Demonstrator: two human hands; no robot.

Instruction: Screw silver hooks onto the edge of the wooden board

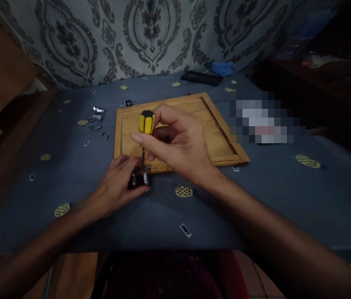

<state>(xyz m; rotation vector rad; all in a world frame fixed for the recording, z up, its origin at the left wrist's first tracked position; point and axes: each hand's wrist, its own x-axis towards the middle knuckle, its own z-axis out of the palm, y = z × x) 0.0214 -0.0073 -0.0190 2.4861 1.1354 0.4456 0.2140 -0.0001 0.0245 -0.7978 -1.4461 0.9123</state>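
My right hand [175,143] is closed around a screwdriver with a yellow and black handle [146,121], held upright with its shaft pointing down. The tip meets a small metal hinge [140,178] at the near edge of a wooden framed panel [194,104]. My left hand [118,182] lies just left of the shaft, its fingers pressed on the hinge and holding it against the panel's edge. The panel lies flat on a blue patterned cloth [256,195].
Loose metal fittings and screws [96,120] lie on the cloth left of the panel. A dark flat object [201,77] and a blue rag [223,67] sit at the back by the patterned wall. A blurred patch lies right of the panel. Wooden furniture stands at far left.
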